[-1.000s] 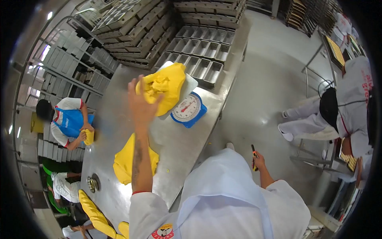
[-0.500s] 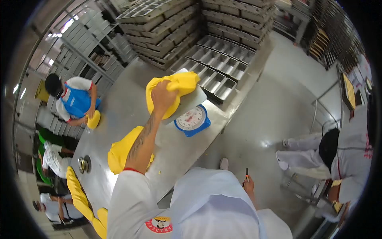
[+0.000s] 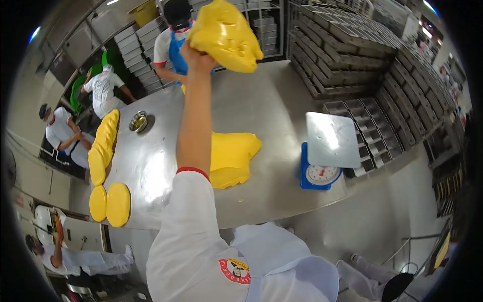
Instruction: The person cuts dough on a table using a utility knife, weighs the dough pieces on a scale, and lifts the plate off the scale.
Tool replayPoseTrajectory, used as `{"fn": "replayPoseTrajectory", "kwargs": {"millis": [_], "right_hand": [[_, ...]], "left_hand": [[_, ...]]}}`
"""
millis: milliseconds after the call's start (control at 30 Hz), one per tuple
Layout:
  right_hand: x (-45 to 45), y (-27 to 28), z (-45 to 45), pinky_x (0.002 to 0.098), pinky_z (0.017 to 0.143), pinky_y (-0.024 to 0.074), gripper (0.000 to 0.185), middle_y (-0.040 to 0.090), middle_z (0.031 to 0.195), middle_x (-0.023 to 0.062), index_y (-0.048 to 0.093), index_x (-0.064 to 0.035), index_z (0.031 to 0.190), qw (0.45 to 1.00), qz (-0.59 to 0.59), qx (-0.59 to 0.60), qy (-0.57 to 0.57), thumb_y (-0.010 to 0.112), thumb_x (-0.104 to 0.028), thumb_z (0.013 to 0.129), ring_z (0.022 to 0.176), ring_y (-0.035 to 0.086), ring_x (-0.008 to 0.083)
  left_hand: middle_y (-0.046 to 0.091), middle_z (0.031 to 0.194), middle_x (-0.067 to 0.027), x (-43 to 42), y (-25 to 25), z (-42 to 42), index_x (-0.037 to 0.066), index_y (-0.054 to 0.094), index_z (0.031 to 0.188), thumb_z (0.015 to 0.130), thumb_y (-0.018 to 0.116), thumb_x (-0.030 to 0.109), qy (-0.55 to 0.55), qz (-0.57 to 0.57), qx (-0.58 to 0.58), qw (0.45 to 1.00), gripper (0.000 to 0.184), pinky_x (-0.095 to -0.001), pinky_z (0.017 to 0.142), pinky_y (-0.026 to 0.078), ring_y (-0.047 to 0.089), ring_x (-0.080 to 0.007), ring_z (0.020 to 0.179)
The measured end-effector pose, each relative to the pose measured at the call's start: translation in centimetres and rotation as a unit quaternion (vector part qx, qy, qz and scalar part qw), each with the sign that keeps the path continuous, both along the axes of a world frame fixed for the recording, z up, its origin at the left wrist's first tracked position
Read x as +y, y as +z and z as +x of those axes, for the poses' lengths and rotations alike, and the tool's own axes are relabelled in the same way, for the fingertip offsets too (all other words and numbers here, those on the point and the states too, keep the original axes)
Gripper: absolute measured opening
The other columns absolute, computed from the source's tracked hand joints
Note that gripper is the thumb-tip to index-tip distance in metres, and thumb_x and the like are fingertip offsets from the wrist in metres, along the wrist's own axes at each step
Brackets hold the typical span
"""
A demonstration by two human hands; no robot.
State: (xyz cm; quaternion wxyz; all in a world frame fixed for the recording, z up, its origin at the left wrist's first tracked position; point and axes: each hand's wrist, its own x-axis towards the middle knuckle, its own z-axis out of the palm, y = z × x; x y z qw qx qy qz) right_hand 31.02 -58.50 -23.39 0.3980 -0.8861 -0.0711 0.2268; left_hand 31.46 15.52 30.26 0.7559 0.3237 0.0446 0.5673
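My left hand [image 3: 198,59] is closed on the edge of a big lump of yellow dough [image 3: 226,35], held up above the far side of the steel table [image 3: 282,105]. Below my outstretched forearm another thick slab of yellow dough [image 3: 234,160] rests on the tabletop, partly covered by the arm. To the right stands a blue dial scale [image 3: 317,176] with a bare metal plate [image 3: 332,138] on top. My right hand is out of view.
Long dough pieces [image 3: 104,141] and rounder ones [image 3: 118,204] lie along the left table edge, near a small metal bowl [image 3: 138,121]. Stacked baking pans [image 3: 347,55] fill the far right. A co-worker in a blue apron [image 3: 176,53] stands across the table; other people work at left.
My left hand has lifted the dough off the scale plate and carried it left, up over the table. The view has turned left, and my right hand, which held an orange-and-black handled tool, has left view.
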Motion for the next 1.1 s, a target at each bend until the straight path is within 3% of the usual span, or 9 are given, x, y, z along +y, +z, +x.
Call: {"fn": "replayPoseTrajectory", "kwargs": {"millis": [133,200,267,367,433,533,700,867,1100], "right_hand": [[4.7,6.9,1.0,0.0366,0.078,0.0500,0.045,0.065,0.097,0.0099,0.052,-0.0048,0.140,0.999,0.000,0.008,0.048,0.052,-0.015,0.097,0.087,0.064,0.0218],[6.6,9.9,1.1,0.0358,0.077,0.0498,0.046,0.065,0.095,0.0093,0.051,-0.0046,0.141,0.997,-0.008,0.014,0.069,0.052,-0.014,0.096,0.086,0.063,0.0211],[7.7,12.2,0.4,0.0349,0.076,0.0495,0.047,0.064,0.094,0.0087,0.050,-0.0044,0.142,0.997,-0.020,0.024,0.077,0.051,-0.013,0.096,0.085,0.063,0.0205],[9.2,15.0,-1.6,0.0337,0.075,0.0491,0.048,0.064,0.091,0.0078,0.049,-0.0041,0.143,0.994,-0.047,0.056,0.077,0.051,-0.011,0.096,0.083,0.063,0.0196],[10.0,16.4,-3.2,0.0328,0.074,0.0488,0.049,0.063,0.090,0.0072,0.048,-0.0040,0.144,0.992,-0.071,0.080,0.064,0.050,-0.010,0.095,0.082,0.062,0.0189],[10.7,18.6,-5.5,0.0315,0.073,0.0484,0.051,0.063,0.088,0.0064,0.047,-0.0037,0.145,0.986,-0.109,0.120,0.026,0.050,-0.008,0.095,0.081,0.062,0.0180],[13.0,21.9,-7.4,0.0294,0.074,0.0475,0.054,0.063,0.087,0.0050,0.045,-0.0025,0.148,0.962,-0.131,0.210,-0.116,0.049,-0.005,0.094,0.082,0.061,0.0164],[13.3,19.6,-6.1,0.0219,0.075,0.0437,0.055,0.064,0.100,0.0028,0.042,-0.0059,0.151,0.979,-0.119,-0.050,0.160,0.052,-0.005,0.097,0.085,0.057,0.0086],[12.9,18.1,-5.9,0.0246,0.057,0.0484,0.055,0.061,0.088,0.0024,0.042,-0.0090,0.152,0.966,-0.083,-0.024,0.243,0.054,-0.004,0.098,0.063,0.054,0.0086]], "left_hand": [[0.051,0.142,-0.0159,16.0,-11.6,-15.5,0.010,0.053,0.138,0.095,0.046,0.049,-0.028,0.008,0.101,0.994,0.059,-0.0572,0.102,0.045,0.049,-0.0336,0.130],[0.037,0.153,-0.0145,16.3,-20.6,-23.1,0.015,0.035,0.152,0.090,0.054,0.064,0.161,-0.175,0.306,0.922,0.080,-0.0591,0.106,0.039,0.038,-0.0349,0.138],[0.034,0.156,-0.0150,14.7,-29.7,-32.0,0.016,0.027,0.157,0.089,0.057,0.066,0.136,-0.265,0.357,0.885,0.090,-0.0592,0.108,0.037,0.031,-0.0370,0.145],[0.042,0.152,-0.0162,10.7,-39.0,-39.0,0.014,0.041,0.152,0.087,0.063,0.063,0.122,-0.179,0.506,0.835,0.084,-0.0592,0.107,0.038,0.031,-0.0364,0.145],[0.052,0.145,-0.0170,11.6,-40.6,-38.6,0.007,0.051,0.144,0.087,0.067,0.057,0.097,-0.198,0.614,0.758,0.077,-0.0513,0.107,0.040,0.044,-0.0335,0.138],[0.064,0.130,-0.0203,16.3,-43.0,-33.2,-0.003,0.063,0.128,0.085,0.072,0.053,0.133,0.085,0.693,0.703,0.072,-0.0341,0.105,0.044,0.062,-0.0302,0.120],[0.063,0.131,-0.0220,20.1,-43.5,-20.2,-0.003,0.063,0.128,0.088,0.064,0.060,0.013,0.208,0.732,0.649,0.075,-0.0382,0.104,0.044,0.060,-0.0347,0.121],[0.066,0.128,-0.0181,20.3,-47.4,-16.8,0.002,0.068,0.123,0.089,0.059,0.065,-0.222,0.279,0.705,0.613,0.072,-0.0414,0.101,0.046,0.061,-0.0342,0.119],[0.063,0.130,-0.0177,12.4,-41.6,-26.4,0.003,0.064,0.130,0.088,0.049,0.078,-0.354,0.030,0.732,0.581,0.087,-0.0448,0.101,0.046,0.059,-0.0327,0.120]]}}
